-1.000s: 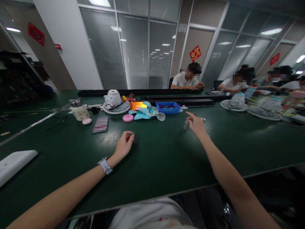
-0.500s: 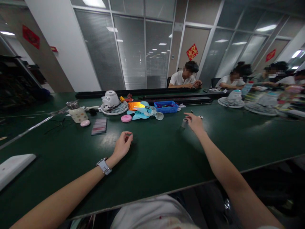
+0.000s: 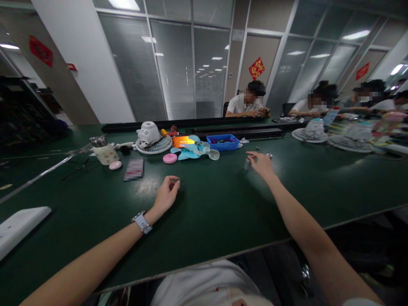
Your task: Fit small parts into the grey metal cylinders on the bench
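Two bare hands rest on the smooth dark-green table [image 3: 207,212]. Left hand [image 3: 165,194], fingers curled, pinches something too small to tell. Right hand [image 3: 262,163], fingers loosely bent, touches a small shiny metal cylinder [image 3: 247,163] standing upright beside its fingertips.

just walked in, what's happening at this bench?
A person sits at a green table. The right hand reaches forward to a small metal cylinder; whether it grips it is unclear. The left hand rests curled on the table, pinching something tiny. Fan parts and a blue tray lie further back. Other people work opposite.
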Motion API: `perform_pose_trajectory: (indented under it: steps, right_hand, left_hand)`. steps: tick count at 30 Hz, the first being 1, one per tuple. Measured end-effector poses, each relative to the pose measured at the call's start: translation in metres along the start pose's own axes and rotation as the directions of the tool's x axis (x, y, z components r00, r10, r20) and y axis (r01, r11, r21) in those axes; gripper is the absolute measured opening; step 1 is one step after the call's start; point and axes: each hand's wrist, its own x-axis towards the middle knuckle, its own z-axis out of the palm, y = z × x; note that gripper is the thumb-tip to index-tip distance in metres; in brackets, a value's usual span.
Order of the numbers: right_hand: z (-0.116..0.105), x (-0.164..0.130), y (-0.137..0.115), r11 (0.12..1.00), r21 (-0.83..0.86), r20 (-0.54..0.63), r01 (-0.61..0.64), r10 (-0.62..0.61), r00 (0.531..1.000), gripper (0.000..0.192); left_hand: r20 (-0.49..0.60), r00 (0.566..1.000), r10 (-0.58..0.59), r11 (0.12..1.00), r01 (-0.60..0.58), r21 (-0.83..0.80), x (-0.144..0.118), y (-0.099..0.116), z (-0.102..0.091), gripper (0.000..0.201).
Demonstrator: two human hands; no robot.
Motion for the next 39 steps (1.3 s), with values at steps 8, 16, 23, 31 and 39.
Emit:
perform_pose_trajectory:
  steps: [8, 16, 23, 31, 39]
  right_hand:
    - [0.027, -0.007, 0.018, 0.929, 0.138, 0.119, -0.343, 0.328, 0.937, 0.044]
    - [0.046, -0.041, -0.092, 0.779, 0.569, 0.323, -0.262, 0.081, 0.943, 0.036]
    - [0.046, -0.085, -0.196, 0.703, 0.705, 0.411, -0.089, -0.303, 0.86, 0.04]
    - [0.045, -0.087, -0.193, 0.726, 0.688, 0.383, -0.005, -0.357, 0.852, 0.038]
    - [0.043, -0.087, -0.193, 0.734, 0.679, 0.409, -0.029, -0.346, 0.844, 0.041]
  left_hand:
    - [-0.01, 1.0, 0.008, 1.0, -0.008, 0.008, -0.001, 0.005, -0.001, 0.033]
    - [0.088, 0.985, 0.149, 0.988, -0.151, 0.016, -0.011, 0.022, -0.001, 0.038]
    - [0.224, 0.931, 0.288, 0.955, -0.296, 0.004, -0.019, 0.04, -0.002, 0.04]
    - [0.242, 0.924, 0.295, 0.951, -0.309, 0.02, -0.005, 0.049, 0.006, 0.031]
    - [0.179, 0.917, 0.358, 0.929, -0.368, 0.029, 0.001, 0.061, -0.007, 0.024]
